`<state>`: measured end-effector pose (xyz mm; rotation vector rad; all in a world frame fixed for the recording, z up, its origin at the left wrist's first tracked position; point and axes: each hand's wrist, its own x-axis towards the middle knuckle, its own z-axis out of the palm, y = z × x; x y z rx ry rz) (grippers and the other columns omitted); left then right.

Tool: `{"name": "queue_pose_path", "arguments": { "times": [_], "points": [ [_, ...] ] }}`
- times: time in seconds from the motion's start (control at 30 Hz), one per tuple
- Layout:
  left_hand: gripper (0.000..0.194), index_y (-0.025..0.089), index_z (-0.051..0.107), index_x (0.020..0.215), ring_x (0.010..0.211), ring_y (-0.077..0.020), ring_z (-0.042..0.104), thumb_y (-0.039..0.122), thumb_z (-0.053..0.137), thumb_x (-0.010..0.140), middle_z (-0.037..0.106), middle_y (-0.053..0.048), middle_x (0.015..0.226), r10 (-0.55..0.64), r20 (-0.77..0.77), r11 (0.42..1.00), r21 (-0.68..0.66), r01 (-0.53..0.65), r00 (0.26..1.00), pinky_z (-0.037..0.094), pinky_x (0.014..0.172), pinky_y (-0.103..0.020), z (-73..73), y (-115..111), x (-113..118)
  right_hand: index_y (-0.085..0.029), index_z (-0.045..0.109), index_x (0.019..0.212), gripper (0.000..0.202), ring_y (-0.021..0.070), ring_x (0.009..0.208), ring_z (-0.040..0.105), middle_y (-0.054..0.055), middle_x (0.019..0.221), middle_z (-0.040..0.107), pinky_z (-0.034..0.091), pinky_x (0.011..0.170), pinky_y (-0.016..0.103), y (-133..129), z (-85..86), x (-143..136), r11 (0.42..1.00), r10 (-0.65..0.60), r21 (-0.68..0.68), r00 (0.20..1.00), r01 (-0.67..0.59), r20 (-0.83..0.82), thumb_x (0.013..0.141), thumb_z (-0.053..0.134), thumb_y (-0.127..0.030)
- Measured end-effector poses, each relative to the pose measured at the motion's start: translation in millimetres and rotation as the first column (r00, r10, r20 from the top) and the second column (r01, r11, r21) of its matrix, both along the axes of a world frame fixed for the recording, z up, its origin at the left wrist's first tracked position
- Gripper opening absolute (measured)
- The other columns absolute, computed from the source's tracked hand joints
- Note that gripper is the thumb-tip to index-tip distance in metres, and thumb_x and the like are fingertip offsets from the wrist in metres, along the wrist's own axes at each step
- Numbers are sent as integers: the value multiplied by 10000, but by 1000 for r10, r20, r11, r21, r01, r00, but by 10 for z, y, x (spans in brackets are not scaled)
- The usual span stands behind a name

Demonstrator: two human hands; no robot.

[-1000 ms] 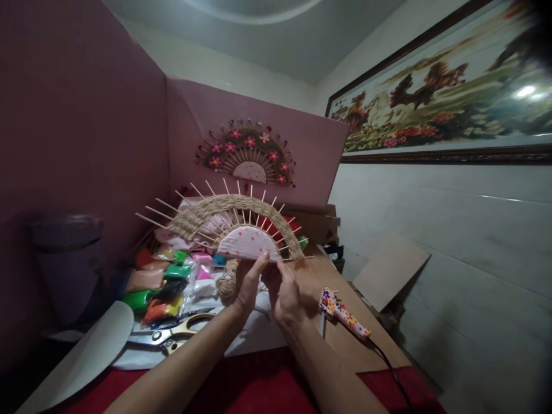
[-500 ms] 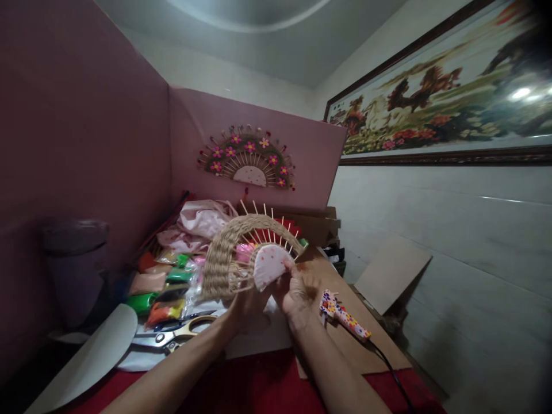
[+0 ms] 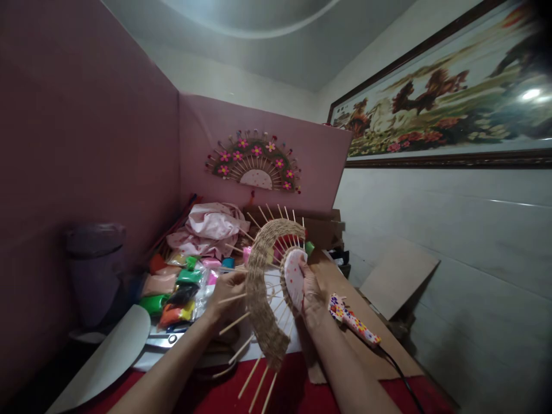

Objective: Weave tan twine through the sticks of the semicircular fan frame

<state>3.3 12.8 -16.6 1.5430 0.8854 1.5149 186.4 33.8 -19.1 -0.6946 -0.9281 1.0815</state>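
A woven fan (image 3: pixel 257 270) of twisted straw-coloured cord is held upright over the table, its curved band threaded on thin wooden sticks that jut past the outer edge. At its centre is a half-round piece covered in white cloth with small red dots (image 3: pixel 294 279). My right hand (image 3: pixel 311 296) grips this centre, thumb on the cloth face and the other fingers hidden behind. At the band's left outer edge, my left hand (image 3: pixel 226 296) has its fingers closed about the sticks; the exact fingertip contact is partly hidden.
A flower-patterned glue gun (image 3: pixel 353 320) with a black cable lies on cardboard (image 3: pixel 388 359) at right. Left are bags of coloured clay (image 3: pixel 185 290), partly covered scissors (image 3: pixel 166 339) and a pale curved board (image 3: pixel 107 356). Bunched pink cloth (image 3: pixel 211 227) and a finished flowered fan (image 3: pixel 256 161) are behind.
The fan has turned so its band arches toward the left and its lower sticks point down at me. My left hand has moved from beneath it to its left outer edge.
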Motion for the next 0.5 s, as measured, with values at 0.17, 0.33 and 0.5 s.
{"name": "queue_pose_path", "arguments": {
  "times": [0.17,0.33,0.5],
  "points": [
    [164,189,719,643,663,-179,587,87,602,588,680,-34,682,17,-112,1000,21,-14,994,445,582,-234,55,55,-89,-188,637,647,270,188,471,604,37,534,651,541,575,361,-83,90,-45,972,64,-209,973,-112,-220,637,657,-457],
    [253,163,706,768,756,-174,601,98,521,608,687,-33,751,167,221,986,-12,-168,961,443,714,-265,230,47,-216,-164,627,705,246,176,536,638,34,566,668,548,606,321,-62,78,-46,939,102,-272,925,-210,-365,668,665,-405],
    [174,149,674,824,742,-138,595,155,619,659,671,-52,834,-249,430,956,-34,291,868,446,718,-254,398,-62,-220,-143,617,745,266,190,560,654,33,542,658,552,573,308,-12,2,-20,945,140,-236,933,-226,-332,666,690,-386]
  ]
}}
